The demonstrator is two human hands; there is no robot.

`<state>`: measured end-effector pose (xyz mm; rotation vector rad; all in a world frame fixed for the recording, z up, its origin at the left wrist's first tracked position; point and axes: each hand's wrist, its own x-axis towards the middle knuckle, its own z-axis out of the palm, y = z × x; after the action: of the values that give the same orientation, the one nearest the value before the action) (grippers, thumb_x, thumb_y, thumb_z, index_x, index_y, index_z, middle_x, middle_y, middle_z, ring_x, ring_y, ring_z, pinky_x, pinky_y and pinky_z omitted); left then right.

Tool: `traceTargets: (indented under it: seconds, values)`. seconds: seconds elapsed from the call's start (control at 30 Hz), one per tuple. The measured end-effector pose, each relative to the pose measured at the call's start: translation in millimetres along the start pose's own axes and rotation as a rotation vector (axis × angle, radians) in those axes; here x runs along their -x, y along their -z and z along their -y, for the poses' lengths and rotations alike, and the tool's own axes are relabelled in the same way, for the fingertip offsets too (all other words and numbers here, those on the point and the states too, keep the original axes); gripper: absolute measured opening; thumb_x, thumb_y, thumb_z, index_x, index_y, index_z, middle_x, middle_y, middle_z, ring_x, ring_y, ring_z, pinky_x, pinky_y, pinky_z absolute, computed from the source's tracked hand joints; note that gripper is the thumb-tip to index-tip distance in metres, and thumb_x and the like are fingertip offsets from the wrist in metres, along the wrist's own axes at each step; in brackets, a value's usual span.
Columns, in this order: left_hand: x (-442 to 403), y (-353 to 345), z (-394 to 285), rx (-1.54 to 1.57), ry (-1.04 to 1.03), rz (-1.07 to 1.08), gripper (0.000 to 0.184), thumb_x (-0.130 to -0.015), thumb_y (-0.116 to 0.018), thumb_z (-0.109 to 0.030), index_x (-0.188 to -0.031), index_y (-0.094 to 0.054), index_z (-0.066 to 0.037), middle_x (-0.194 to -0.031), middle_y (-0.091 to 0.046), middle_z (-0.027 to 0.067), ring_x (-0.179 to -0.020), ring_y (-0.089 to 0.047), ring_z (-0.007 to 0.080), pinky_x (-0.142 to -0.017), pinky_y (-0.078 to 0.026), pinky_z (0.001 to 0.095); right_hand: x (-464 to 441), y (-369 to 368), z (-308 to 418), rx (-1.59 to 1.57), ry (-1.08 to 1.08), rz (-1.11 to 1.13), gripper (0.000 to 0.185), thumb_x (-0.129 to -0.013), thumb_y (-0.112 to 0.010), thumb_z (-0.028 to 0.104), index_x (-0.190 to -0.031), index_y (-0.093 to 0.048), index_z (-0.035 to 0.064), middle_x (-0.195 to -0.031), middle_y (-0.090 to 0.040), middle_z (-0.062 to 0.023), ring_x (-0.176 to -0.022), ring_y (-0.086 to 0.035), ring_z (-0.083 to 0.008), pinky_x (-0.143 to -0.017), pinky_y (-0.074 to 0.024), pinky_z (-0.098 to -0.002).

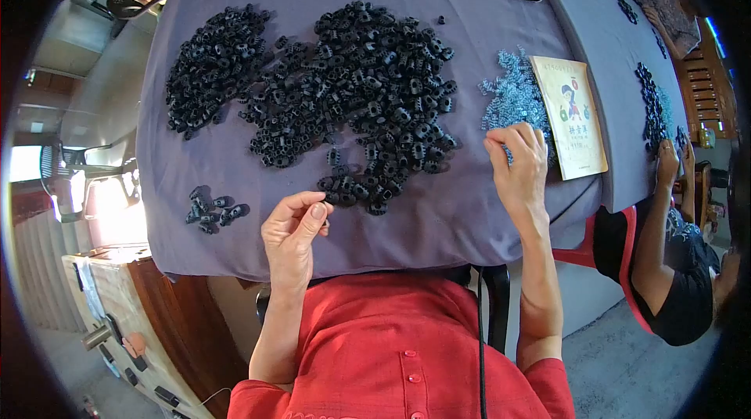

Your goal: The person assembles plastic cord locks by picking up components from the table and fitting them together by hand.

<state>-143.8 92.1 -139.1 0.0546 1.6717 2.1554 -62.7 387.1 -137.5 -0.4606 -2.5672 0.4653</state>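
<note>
Perhaps the likeliest slip is scatter: the right hand (520, 169) hangs over the near edge of the blue pieces (515, 98), fingertips bunched, and a careless sweep could push some under the booklet (569, 118). The left hand (293, 239) has its thumb close to its curled forefinger beside the black pieces (375, 90); a knuckle could knock loose ones away. Whether either hand grips a piece, I cannot tell. Snagging the tablecloth (415, 239) could shift both piles.
</note>
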Motion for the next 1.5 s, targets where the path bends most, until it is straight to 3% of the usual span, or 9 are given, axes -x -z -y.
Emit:
traceTargets:
  seconds: [0.2, 0.47, 0.63, 0.73, 0.77, 0.87, 0.97, 1.23, 1.5]
  values:
    - [-8.1, 36.7, -14.5, -0.623, -0.389, -0.203, 0.014, -0.08, -0.069, 0.001, -0.093, -0.066, -0.002, -0.084, -0.06, 0.0011, -0.071, -0.053, 0.0067, -0.066, -0.044, 0.0198, -13.6, -25.9, -5.3, 0.183, -0.091, -0.01, 0.011, -0.075, -0.07, 0.019, -0.078, -0.063, 0.0114, -0.083, -0.055, -0.0044, -0.085, -0.05, -0.0262, -0.076, -0.037, -0.0391]
    - [-16.5, 74.9, -21.2, -1.193, -0.612, -0.321, 0.012, -0.076, -0.068, -0.001, -0.087, -0.067, -0.004, -0.086, -0.061, 0.0078, -0.081, -0.056, 0.023, -0.072, -0.045, 0.0329, -15.8, -21.7, 2.9, 0.275, -0.069, 0.06, 0.007, -0.077, -0.065, 0.016, -0.082, -0.061, 0.0109, -0.087, -0.055, -0.0062, -0.088, -0.05, -0.0283, -0.077, -0.0366, -0.0406]
    - [-20.6, 80.1, -10.3, -1.273, -0.69, -0.349, 0.018, -0.074, -0.067, -0.001, -0.092, -0.067, -0.005, -0.091, -0.06, 0.0078, -0.084, -0.054, 0.0258, -0.076, -0.043, 0.0359, -6.8, -17.5, 20.4, 0.289, 0.012, 0.151, 0.007, -0.082, -0.059, 0.01, -0.088, -0.055, 0.0073, -0.087, -0.054, -0.0086, -0.087, -0.049, -0.0288, -0.078, -0.0363, -0.0408]
    - [-17.2, 81.9, -7.4, -1.275, -0.658, -0.379, 0.03, -0.074, -0.068, -0.002, -0.103, -0.065, -0.007, -0.096, -0.058, 0.0071, -0.088, -0.052, 0.0266, -0.077, -0.043, 0.0375, 0.6, -22.4, 18.4, 0.131, 0.011, 0.084, 0.006, -0.083, -0.056, 0.008, -0.088, -0.054, 0.0049, -0.086, -0.055, -0.011, -0.086, -0.05, -0.0312, -0.077, -0.0378, -0.0417]
    - [-15.6, 82.9, -7.3, -1.265, -0.672, -0.411, 0.029, -0.074, -0.069, -0.004, -0.102, -0.065, -0.007, -0.098, -0.058, 0.0065, -0.089, -0.052, 0.0262, -0.078, -0.042, 0.0378, 3.7, -22.7, 21.2, 0.032, -0.064, 0.068, 0.004, -0.087, -0.053, 0.006, -0.089, -0.053, 0.0023, -0.084, -0.056, -0.0132, -0.078, -0.053, -0.0305, -0.071, -0.0421, -0.0387]
    - [-12.5, 89.8, -7.6, -1.341, -0.686, -0.459, 0.025, -0.075, -0.069, -0.008, -0.1, -0.065, -0.009, -0.103, -0.058, 0.0047, -0.094, -0.051, 0.0253, -0.082, -0.039, 0.0386, 7.9, -26.8, 25.4, -0.252, -0.19, 0.069, 0.005, -0.09, -0.053, 0.006, -0.09, -0.053, 0.001, -0.082, -0.056, -0.0128, -0.069, -0.055, -0.0256, -0.065, -0.0445, -0.0349]
    - [-9.0, 98.1, -8.2, -1.416, -0.649, -0.48, 0.021, -0.075, -0.069, -0.012, -0.096, -0.066, -0.012, -0.104, -0.058, 0.0033, -0.098, -0.049, 0.0248, -0.086, -0.036, 0.0393, 12.0, -30.9, 26.6, -0.303, -0.2, 0.05, 0.005, -0.09, -0.055, 0.005, -0.091, -0.054, 0.0004, -0.081, -0.057, -0.0111, -0.067, -0.056, -0.0191, -0.063, -0.0458, -0.0303]
    - [-11.0, 77.4, -13.3, -1.499, -0.594, -0.539, 0.021, -0.077, -0.067, -0.013, -0.098, -0.065, -0.011, -0.108, -0.056, 0.0046, -0.105, -0.046, 0.0277, -0.088, -0.034, 0.0417, 19.9, -47.6, 20.1, -0.456, -0.28, -0.077, 0.01, -0.087, -0.059, 0.001, -0.097, -0.059, -0.0002, -0.084, -0.061, -0.007, -0.075, -0.059, -0.0125, -0.069, -0.0478, -0.0253]
    - [-38.1, -0.1, -5.2, -1.246, -0.607, -0.218, 0.013, -0.074, -0.072, -0.016, -0.085, -0.067, -0.011, -0.084, -0.059, 0.0012, -0.084, -0.051, 0.0213, -0.076, -0.036, 0.0343, 15.9, -42.5, 28.5, -0.422, -0.156, -0.077, 0.011, -0.085, -0.058, -0.002, -0.096, -0.059, 0.0001, -0.078, -0.056, -0.0065, -0.063, -0.052, -0.012, -0.057, -0.0429, -0.0242]
